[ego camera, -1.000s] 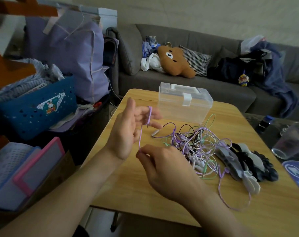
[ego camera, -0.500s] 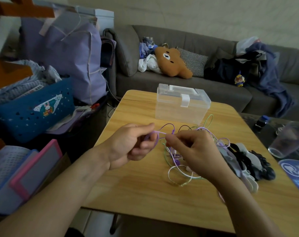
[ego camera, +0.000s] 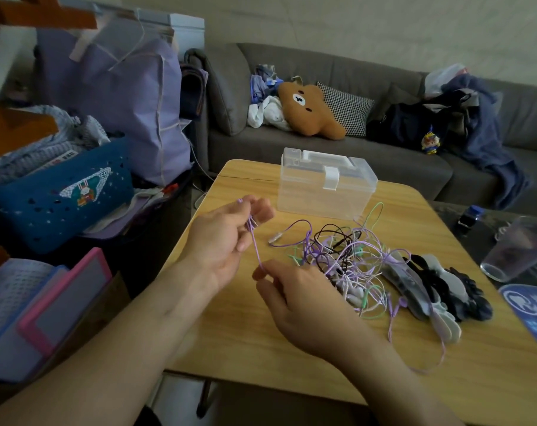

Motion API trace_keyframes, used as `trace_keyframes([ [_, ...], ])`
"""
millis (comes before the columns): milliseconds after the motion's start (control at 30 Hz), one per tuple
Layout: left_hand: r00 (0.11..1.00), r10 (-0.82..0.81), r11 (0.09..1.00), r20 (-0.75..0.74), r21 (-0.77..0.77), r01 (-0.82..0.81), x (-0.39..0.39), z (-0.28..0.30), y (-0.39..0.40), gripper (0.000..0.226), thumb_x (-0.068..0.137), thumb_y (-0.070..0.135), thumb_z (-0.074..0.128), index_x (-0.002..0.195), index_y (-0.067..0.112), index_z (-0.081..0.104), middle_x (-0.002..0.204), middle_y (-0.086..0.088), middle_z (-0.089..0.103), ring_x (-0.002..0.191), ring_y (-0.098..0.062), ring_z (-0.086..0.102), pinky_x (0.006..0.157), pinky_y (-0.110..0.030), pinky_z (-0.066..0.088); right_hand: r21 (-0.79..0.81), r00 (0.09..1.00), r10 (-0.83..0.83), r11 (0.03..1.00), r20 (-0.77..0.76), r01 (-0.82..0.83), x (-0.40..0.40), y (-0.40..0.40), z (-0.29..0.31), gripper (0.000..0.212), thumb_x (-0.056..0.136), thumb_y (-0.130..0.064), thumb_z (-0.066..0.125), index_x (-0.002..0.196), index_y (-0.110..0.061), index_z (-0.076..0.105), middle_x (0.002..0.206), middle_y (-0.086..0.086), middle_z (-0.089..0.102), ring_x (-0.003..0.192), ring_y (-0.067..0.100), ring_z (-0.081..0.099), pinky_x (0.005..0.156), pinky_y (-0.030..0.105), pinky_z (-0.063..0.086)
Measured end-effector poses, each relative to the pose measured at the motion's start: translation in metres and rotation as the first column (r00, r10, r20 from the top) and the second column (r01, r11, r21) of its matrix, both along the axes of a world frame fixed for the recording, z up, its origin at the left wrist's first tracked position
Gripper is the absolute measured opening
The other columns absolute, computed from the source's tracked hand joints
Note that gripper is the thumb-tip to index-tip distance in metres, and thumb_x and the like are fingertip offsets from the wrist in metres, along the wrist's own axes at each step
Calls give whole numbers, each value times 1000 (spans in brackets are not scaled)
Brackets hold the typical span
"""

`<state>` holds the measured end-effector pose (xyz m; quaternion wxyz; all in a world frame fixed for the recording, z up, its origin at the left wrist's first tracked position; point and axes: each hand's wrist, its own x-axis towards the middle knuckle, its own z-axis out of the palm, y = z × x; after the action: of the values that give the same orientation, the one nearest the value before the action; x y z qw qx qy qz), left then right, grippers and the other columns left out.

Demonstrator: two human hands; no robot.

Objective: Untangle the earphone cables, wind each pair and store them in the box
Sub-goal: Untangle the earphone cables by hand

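Holding a purple earphone cable (ego camera: 256, 252) up over the table (ego camera: 230, 333), both hands were on the job. The left hand (ego camera: 227, 241) sat raised on the near left side of the clear plastic box (ego camera: 322, 187), fingers curled, with the purple cable looped around them up at the fingertips. From there the strand ran straight down to the right hand (ego camera: 295, 298), which pinched it between thumb and forefinger, nearer the camera than the box and just beside the tangle. So both hands were clamped on that one purple cable, and the stretch between them was taut.

The rest of the earphones lay in a tangled pile (ego camera: 350, 259) on the table, on the near side of the box, a little toward its right: purple, white, black and green strands all knotted through one another. A silver plug (ego camera: 273, 239) poked out of the pile on the left, between the box and the right hand. One purple loop trailed away from the pile toward the near right edge of the table.

The box stood at the far end of the table, lid down and white latch (ego camera: 331, 178) on its front face. Just right of the pile, well nearer than the box, lay a heap of black and white fabric pieces (ego camera: 439, 293). A clear drinking glass (ego camera: 519, 253) stood off to the right of the box, on a darker surface beside the table.
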<state>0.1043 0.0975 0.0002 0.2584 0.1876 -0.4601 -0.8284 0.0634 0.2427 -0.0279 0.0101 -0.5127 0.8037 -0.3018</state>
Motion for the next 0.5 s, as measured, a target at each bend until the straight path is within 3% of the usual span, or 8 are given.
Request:
trace_keyframes([
  [33, 998, 45, 983, 32, -182, -38, 1, -2, 0, 17, 101, 2, 48, 100, 6, 64, 92, -10, 75, 81, -16, 75, 37, -13, 32, 0, 1000, 1, 1000, -26, -1, 1, 0, -1, 19, 96, -35, 47, 107, -28, 62, 76, -2, 66, 75, 26, 61, 71, 42, 51],
  [100, 991, 126, 809, 44, -583, -77, 2, -6, -1, 17, 98, -1, 52, 100, 6, 68, 88, -7, 76, 79, -14, 75, 52, -13, 47, -14, 998, -10, 1000, -59, 9, 1, 0, 3, 13, 94, -34, 52, 100, -29, 63, 69, -8, 61, 72, 21, 61, 70, 39, 51],
  [133, 992, 121, 692, 35, -720, -59, 2, -9, -3, 17, 97, -3, 53, 101, 5, 68, 87, -6, 76, 77, -11, 74, 61, -12, 51, -26, 997, -16, 1000, -76, 14, 1, 1, 6, 11, 93, -33, 54, 95, -28, 64, 62, -11, 57, 67, 17, 58, 67, 37, 51],
  [200, 995, -18, 542, 97, -836, 92, 6, -12, -6, 15, 96, -3, 55, 99, 3, 68, 87, -7, 75, 74, -9, 72, 69, -13, 52, -89, 995, -44, 995, -90, 36, -4, 5, 16, 12, 88, -30, 59, 78, -27, 64, 49, -14, 45, 52, 9, 47, 57, 27, 45],
  [267, 922, -263, 454, 283, -807, 378, 12, -12, -5, 15, 99, 4, 53, 101, -1, 67, 84, -9, 73, 71, -18, 69, 59, -23, 51, -180, 993, -113, 978, -36, 105, -14, 13, 24, 14, 81, -26, 63, 68, -24, 66, 44, -11, 43, 45, 8, 43, 49, 19, 34],
  [333, 794, -444, 462, 415, -654, 599, 17, -9, -3, 23, 103, 14, 48, 103, -3, 64, 75, -9, 67, 59, -21, 61, 46, -28, 37, -238, 985, -159, 956, 74, 172, -21, 23, 32, 9, 77, -20, 71, 68, -22, 72, 47, -8, 54, 44, 10, 48, 46, 22, 38],
  [400, 751, -517, 521, 411, -545, 657, 20, -2, -2, 32, 98, 28, 46, 92, 3, 64, 67, -7, 58, 52, -15, 50, 44, -22, 29, -283, 967, -180, 932, 179, 226, -26, 28, 34, 10, 74, -16, 77, 67, -22, 73, 51, 0, 62, 47, 19, 55, 47, 30, 45],
  [500, 796, -491, 618, 355, -502, 605, 22, 6, -4, 39, 103, 29, 43, 72, 9, 56, 53, -4, 39, 45, -13, 29, 44, -25, 17, -356, 945, -264, 879, 191, 317, -36, 32, 33, 13, 79, -20, 81, 67, -21, 74, 54, 2, 64, 47, 12, 55, 48, 27, 44],
])
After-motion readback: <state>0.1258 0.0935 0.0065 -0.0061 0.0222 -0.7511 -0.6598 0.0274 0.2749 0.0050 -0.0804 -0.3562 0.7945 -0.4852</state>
